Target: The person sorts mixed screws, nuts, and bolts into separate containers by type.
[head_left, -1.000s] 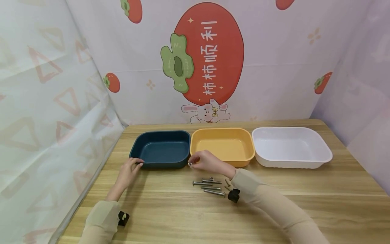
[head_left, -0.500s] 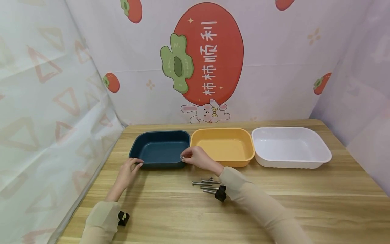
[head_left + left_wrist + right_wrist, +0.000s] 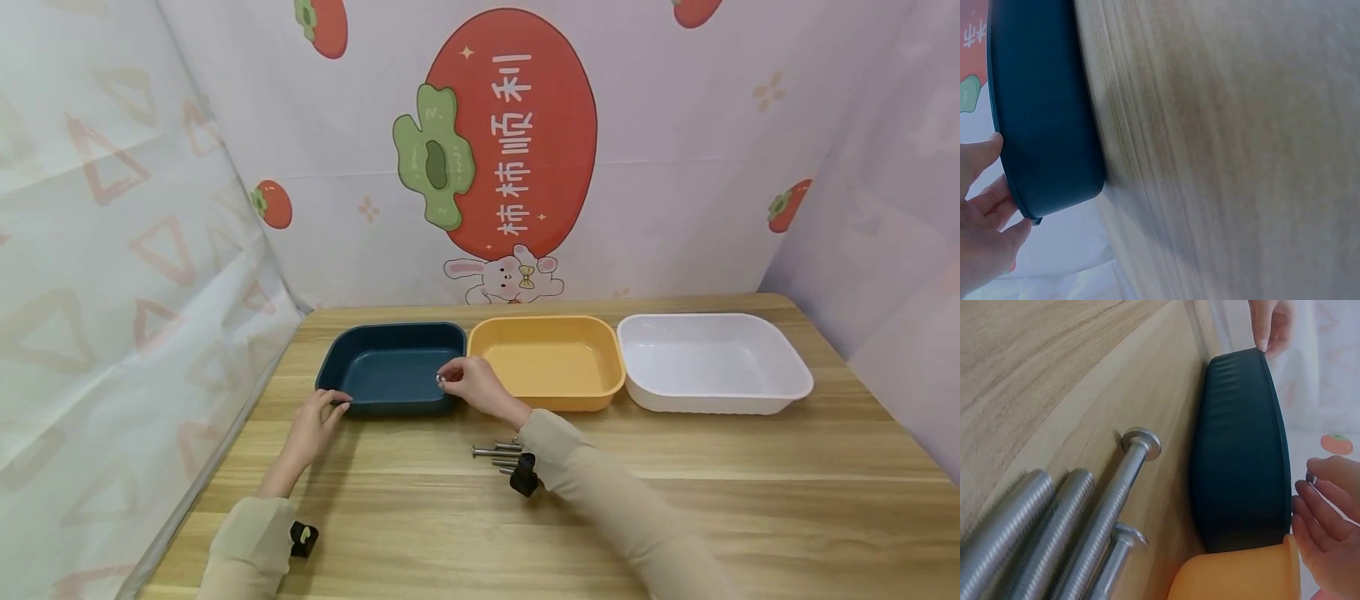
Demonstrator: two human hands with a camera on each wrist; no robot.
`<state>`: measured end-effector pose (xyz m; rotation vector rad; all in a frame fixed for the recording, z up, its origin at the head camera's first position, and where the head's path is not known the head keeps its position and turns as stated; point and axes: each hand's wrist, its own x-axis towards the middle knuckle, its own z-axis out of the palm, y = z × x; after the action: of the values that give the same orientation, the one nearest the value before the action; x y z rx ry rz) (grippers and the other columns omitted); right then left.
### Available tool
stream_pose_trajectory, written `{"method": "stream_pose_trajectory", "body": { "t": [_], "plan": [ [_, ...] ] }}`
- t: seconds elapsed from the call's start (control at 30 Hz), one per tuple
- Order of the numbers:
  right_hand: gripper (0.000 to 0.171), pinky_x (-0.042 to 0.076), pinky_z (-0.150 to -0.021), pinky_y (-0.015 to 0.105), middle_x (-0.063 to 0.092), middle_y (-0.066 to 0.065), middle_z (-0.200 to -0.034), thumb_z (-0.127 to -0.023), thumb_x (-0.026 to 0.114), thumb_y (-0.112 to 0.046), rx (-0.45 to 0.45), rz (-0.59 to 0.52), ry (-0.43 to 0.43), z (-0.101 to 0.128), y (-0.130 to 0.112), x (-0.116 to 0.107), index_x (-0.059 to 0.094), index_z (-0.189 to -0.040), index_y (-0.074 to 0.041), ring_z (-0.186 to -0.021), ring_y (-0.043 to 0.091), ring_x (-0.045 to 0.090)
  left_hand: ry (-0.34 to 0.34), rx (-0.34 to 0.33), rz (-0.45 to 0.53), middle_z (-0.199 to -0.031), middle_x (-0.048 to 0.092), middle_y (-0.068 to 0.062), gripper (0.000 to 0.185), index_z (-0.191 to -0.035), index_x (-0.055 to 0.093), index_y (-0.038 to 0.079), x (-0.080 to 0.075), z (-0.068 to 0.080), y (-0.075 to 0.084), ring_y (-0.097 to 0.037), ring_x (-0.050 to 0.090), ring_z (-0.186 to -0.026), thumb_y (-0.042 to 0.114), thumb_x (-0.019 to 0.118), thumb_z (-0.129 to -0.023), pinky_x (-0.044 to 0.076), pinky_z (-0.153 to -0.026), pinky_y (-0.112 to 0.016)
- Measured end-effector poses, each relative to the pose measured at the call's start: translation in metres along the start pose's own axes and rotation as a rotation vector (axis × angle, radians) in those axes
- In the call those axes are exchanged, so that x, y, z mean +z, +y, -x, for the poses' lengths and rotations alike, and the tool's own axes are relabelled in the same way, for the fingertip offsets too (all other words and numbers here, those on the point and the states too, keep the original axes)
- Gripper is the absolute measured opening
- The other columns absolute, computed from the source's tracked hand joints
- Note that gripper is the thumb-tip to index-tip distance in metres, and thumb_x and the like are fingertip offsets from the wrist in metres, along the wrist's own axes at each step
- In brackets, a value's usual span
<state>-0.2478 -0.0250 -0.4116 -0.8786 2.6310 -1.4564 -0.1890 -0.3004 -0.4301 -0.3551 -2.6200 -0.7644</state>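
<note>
My left hand [image 3: 313, 423] grips the front left corner of the dark teal tray [image 3: 408, 408], thumb and fingers at its rim in the left wrist view. Over the right part of that tray, my right hand [image 3: 480, 388] pinches a small shiny metal nut [image 3: 1311, 477] between thumb and fingertip. Several long steel bolts [image 3: 496, 452] lie on the table under the right wrist, partly hidden by it. In the right wrist view a bolt head [image 3: 1142, 442] and threaded shafts show close up.
A yellow tray [image 3: 543, 403] stands right against the teal one, and a white tray [image 3: 716, 403] adjoins it on the right. The wooden table [image 3: 420, 525] extends in front. A printed cloth [image 3: 337, 250] hangs behind and a white one on the left.
My right hand has moved left with the nut, from the gap between the teal and yellow trays to over the teal tray. Its sleeve now covers more bolts. The left hand stays put.
</note>
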Motion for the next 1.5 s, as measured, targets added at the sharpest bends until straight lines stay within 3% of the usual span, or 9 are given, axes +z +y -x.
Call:
{"method": "stream_pose_trajectory", "body": {
  "t": [0.3,0.67,1.17,1.33,1.5],
  "plan": [
    [0.023,0.048,-0.073,0.024,0.064,0.015,-0.096,-0.081,0.062,-0.006,0.025,-0.063,0.005,-0.002,-0.002,0.005,0.062,-0.101,0.005,-0.083,0.02,0.06,-0.011,-0.01,-0.001,-0.087,0.056,-0.016,0.009,-0.09,0.062,-0.001,-0.002,0.001,-0.001,-0.034,0.053,-0.085,-0.001,0.059,-0.081,0.041,-0.075,-0.049],
    [0.022,0.047,-0.072,0.021,0.064,0.013,-0.093,-0.081,0.062,-0.008,-0.014,-0.057,-0.083,0.01,-0.004,-0.006,0.063,-0.1,0.004,-0.082,0.017,0.059,-0.015,-0.009,-0.001,-0.087,0.056,-0.016,0.009,-0.09,0.062,-0.001,-0.001,0.001,-0.002,-0.034,0.053,-0.085,0.0,0.058,-0.082,0.041,-0.074,-0.049],
    [0.019,0.048,-0.073,0.026,0.064,0.018,-0.092,-0.08,0.061,-0.001,-0.091,-0.024,-0.172,0.026,-0.009,-0.024,0.064,-0.097,0.007,-0.082,0.022,0.06,-0.025,-0.015,0.008,-0.09,0.056,-0.018,0.009,-0.091,0.061,-0.002,-0.001,-0.001,0.0,-0.035,0.052,-0.088,0.0,0.057,-0.083,0.04,-0.077,-0.049],
    [0.019,0.047,-0.073,0.023,0.065,0.015,-0.091,-0.079,0.063,-0.004,-0.117,0.028,-0.184,0.033,-0.008,-0.03,0.065,-0.096,0.005,-0.082,0.02,0.06,-0.037,-0.027,0.008,-0.09,0.056,-0.018,0.01,-0.092,0.061,-0.002,-0.001,-0.001,-0.001,-0.035,0.052,-0.089,0.001,0.057,-0.084,0.04,-0.077,-0.049],
    [0.016,0.047,-0.075,0.027,0.065,0.013,-0.09,-0.079,0.064,-0.004,-0.132,0.056,-0.189,0.04,-0.006,-0.035,0.066,-0.094,0.003,-0.083,0.019,0.059,-0.033,-0.019,0.001,-0.09,0.056,-0.017,0.009,-0.091,0.061,-0.002,-0.001,-0.001,-0.001,-0.035,0.052,-0.088,0.001,0.057,-0.083,0.04,-0.076,-0.049]
  ]
}}
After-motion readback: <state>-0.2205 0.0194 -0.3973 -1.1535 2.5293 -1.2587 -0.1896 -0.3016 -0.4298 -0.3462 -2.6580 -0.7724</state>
